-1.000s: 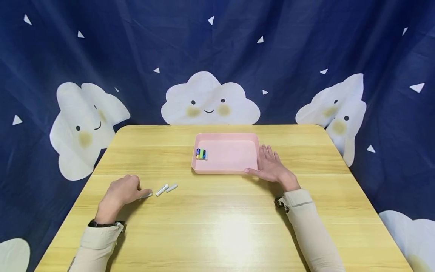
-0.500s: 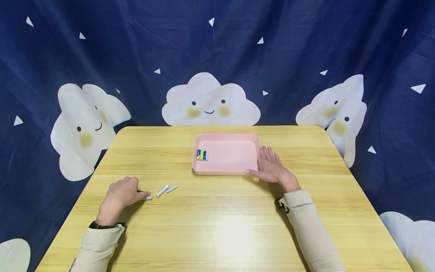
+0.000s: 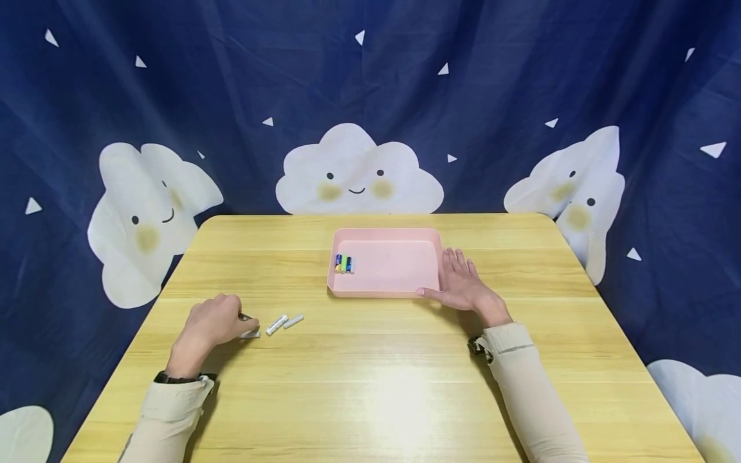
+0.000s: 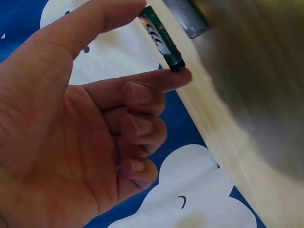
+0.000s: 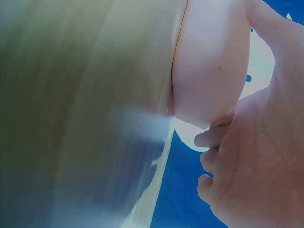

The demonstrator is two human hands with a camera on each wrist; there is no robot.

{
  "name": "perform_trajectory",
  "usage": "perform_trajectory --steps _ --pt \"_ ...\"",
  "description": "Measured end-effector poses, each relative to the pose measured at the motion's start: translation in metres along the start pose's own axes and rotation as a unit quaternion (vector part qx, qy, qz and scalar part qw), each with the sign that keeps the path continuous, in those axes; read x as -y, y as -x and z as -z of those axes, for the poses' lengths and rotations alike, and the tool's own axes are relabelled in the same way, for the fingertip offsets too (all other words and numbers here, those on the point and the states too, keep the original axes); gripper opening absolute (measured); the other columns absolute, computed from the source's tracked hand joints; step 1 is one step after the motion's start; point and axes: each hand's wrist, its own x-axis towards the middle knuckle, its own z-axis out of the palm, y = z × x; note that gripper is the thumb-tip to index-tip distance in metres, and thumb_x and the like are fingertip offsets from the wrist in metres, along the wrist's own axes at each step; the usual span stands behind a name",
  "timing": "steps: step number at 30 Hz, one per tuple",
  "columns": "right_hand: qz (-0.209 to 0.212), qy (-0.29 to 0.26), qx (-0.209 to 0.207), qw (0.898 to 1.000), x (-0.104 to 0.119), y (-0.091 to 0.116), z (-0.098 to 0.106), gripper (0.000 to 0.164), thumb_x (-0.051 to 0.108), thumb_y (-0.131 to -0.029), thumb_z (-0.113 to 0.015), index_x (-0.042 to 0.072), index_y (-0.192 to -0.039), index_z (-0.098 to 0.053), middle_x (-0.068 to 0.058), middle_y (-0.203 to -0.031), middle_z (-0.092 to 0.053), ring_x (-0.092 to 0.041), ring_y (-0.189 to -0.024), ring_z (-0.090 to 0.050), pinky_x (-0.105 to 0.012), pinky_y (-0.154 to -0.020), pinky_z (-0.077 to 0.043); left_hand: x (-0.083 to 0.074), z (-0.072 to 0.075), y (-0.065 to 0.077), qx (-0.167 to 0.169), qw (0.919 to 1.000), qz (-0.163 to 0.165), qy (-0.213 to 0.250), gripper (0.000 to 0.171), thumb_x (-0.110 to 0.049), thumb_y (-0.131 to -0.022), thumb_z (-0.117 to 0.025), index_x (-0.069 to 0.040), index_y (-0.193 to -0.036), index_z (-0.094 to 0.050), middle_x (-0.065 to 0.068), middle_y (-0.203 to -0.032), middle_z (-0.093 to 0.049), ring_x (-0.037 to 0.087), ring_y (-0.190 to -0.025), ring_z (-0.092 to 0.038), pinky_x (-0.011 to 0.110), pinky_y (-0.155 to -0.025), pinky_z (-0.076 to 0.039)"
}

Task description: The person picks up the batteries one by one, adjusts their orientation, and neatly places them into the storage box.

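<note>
My left hand is at the table's left side, pinching a dark green battery between thumb and index fingertip; its other fingers are curled. Right below it lies a grey battery, whose end also shows in the left wrist view. A white printed battery and a thin grey one lie to the right of that hand. At the pink tray's near right corner rests my right hand, fingers straight along the side and thumb over the near rim.
Several coloured batteries stand in a row against the tray's left wall. The wooden table ends at a dark blue curtain with cloud prints.
My left hand has risen slightly, with the dark battery now showing in its pinch above the grey one. My right hand and the tray have stayed in place.
</note>
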Motion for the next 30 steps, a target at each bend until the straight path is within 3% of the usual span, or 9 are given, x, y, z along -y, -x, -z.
perform_trajectory --steps 2,4,7,9,14,21,24,26,30 --pt "-0.001 -0.001 0.001 1.000 0.000 0.000 0.000 0.123 0.080 -0.092 -0.047 -0.009 -0.161 0.002 -0.029 -0.171 0.004 -0.048 -0.159 0.006 -0.063 -0.128 -0.001 -0.001 0.002 -0.003 0.002 0.9999 -0.007 0.007 0.051 -0.043 -0.085 -0.074 -0.021 -0.053 -0.040 -0.006 -0.055 -0.031 0.012 -0.049 -0.034 0.030 -0.048 -0.028" --pt "-0.001 -0.001 0.001 1.000 0.000 0.001 -0.001 0.123 0.080 -0.092 -0.047 -0.009 -0.161 0.001 -0.029 -0.171 0.003 -0.048 -0.159 0.006 -0.063 -0.128 -0.002 -0.003 0.004 -0.007 0.004 0.9996 -0.017 0.021 0.042 -0.044 -0.087 -0.073 -0.016 -0.060 -0.057 -0.005 -0.057 -0.037 0.012 -0.050 -0.037 0.030 -0.048 -0.030" --pt "-0.001 0.000 0.001 1.000 0.001 0.001 -0.001 0.123 0.080 -0.092 -0.047 -0.010 -0.161 0.001 -0.029 -0.171 0.002 -0.048 -0.159 0.005 -0.064 -0.127 -0.002 -0.007 0.006 -0.013 -0.002 0.9985 -0.037 0.040 0.036 -0.046 -0.089 -0.073 -0.010 -0.087 -0.076 -0.004 -0.063 -0.051 0.012 -0.051 -0.042 0.031 -0.049 -0.033" --pt "-0.001 0.002 0.002 1.000 0.000 0.001 -0.001 0.123 0.080 -0.092 -0.047 -0.010 -0.161 0.001 -0.029 -0.171 0.003 -0.048 -0.159 0.005 -0.064 -0.127 -0.002 -0.011 0.009 -0.018 -0.012 0.9974 -0.051 0.050 0.042 -0.047 -0.090 -0.073 -0.008 -0.103 -0.078 -0.003 -0.065 -0.053 0.012 -0.051 -0.042 0.030 -0.049 -0.033" --pt "-0.002 0.002 0.003 1.000 0.001 0.001 0.000 0.122 0.080 -0.092 -0.046 -0.009 -0.161 0.002 -0.029 -0.171 0.004 -0.048 -0.159 0.006 -0.063 -0.127 -0.001 -0.019 0.015 -0.031 -0.052 0.9942 -0.074 0.059 0.042 -0.051 -0.090 -0.073 -0.012 -0.104 -0.079 -0.005 -0.060 -0.044 0.011 -0.053 -0.039 0.029 -0.052 -0.033" --pt "-0.004 0.003 0.005 1.000 0.002 0.000 0.002 0.123 0.080 -0.092 -0.046 -0.009 -0.161 0.003 -0.029 -0.171 0.005 -0.047 -0.159 0.007 -0.062 -0.128 0.000 -0.010 0.012 -0.048 -0.052 0.9952 -0.070 0.043 0.047 -0.052 -0.092 -0.072 -0.009 -0.109 -0.079 0.007 -0.085 -0.073 0.015 -0.064 -0.057 0.036 -0.060 -0.049" --pt "-0.003 0.004 0.007 1.000 0.002 0.000 0.002 0.123 0.080 -0.092 -0.046 -0.009 -0.161 0.003 -0.029 -0.170 0.005 -0.048 -0.159 0.007 -0.063 -0.128 0.000 -0.009 0.010 -0.049 -0.059 0.9940 -0.074 0.054 0.043 -0.053 -0.093 -0.070 -0.013 -0.105 -0.079 0.004 -0.076 -0.067 0.015 -0.062 -0.053 0.035 -0.056 -0.043" --pt "-0.003 0.005 0.006 1.000 0.002 0.000 0.002 0.123 0.080 -0.092 -0.045 -0.009 -0.161 0.003 -0.029 -0.170 0.005 -0.048 -0.159 0.007 -0.063 -0.128 -0.001 -0.012 0.012 -0.049 -0.069 0.9920 -0.081 0.067 0.038 -0.053 -0.094 -0.070 -0.017 -0.101 -0.078 -0.002 -0.064 -0.051 0.013 -0.057 -0.042 0.032 -0.053 -0.034" --pt "-0.001 0.004 0.006 1.000 0.002 0.000 0.001 0.124 0.081 -0.092 -0.045 -0.009 -0.161 0.004 -0.029 -0.170 0.005 -0.048 -0.159 0.007 -0.063 -0.128 0.000 -0.021 0.019 -0.056 -0.103 0.9846 -0.119 0.076 0.031 -0.052 -0.095 -0.070 -0.021 -0.094 -0.075 -0.006 -0.059 -0.035 0.011 -0.053 -0.029 0.029 -0.052 -0.025"
